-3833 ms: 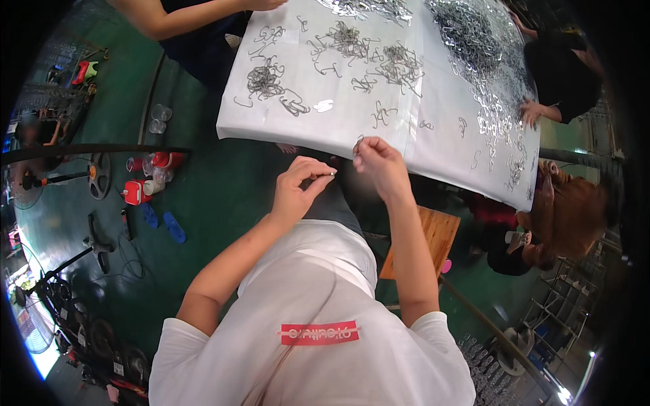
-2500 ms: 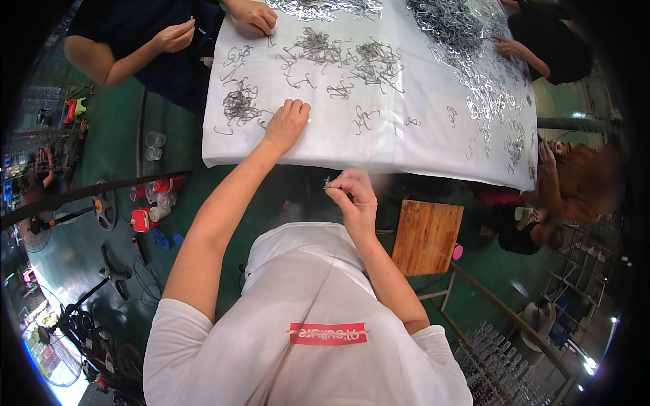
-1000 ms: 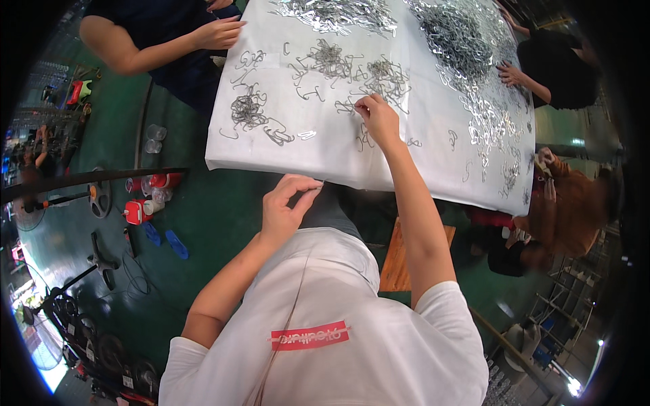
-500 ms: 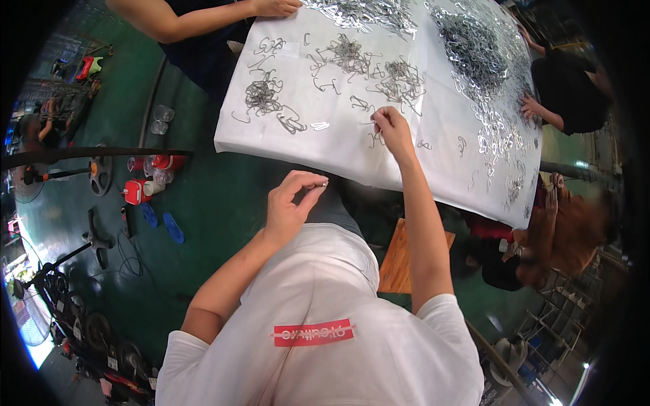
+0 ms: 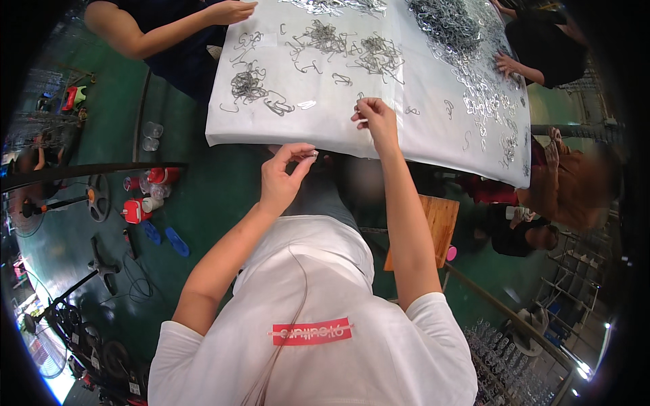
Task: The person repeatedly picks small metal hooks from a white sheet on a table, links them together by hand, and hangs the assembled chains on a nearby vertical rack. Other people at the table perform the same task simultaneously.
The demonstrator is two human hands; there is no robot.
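My left hand (image 5: 283,177) is in front of the table's near edge, thumb and forefinger pinched on a small shiny metal piece (image 5: 313,154). Most of that piece is hidden by the fingertips. Over the near part of the white-covered table (image 5: 325,132) is my right hand (image 5: 379,123), its fingers drawn together. A thin bent wire hook (image 5: 360,96) shows just beyond them; whether it is held or lies on the table, I cannot tell. Loose groups of grey wire hooks (image 5: 247,84) lie farther left, with two flat shiny pieces (image 5: 307,105) beside them.
A big heap of metal hooks (image 5: 447,24) covers the far right of the table. Co-workers' hands rest at the table's left (image 5: 233,11) and right (image 5: 508,65) sides. A wooden stool (image 5: 433,227) stands below the near edge; blue slippers (image 5: 176,241) lie on the floor.
The view has shifted, so the table sits higher and farther left. My left hand is nearer the table edge, still pinching its metal piece. My right hand's fingers have shifted among the wire hooks.
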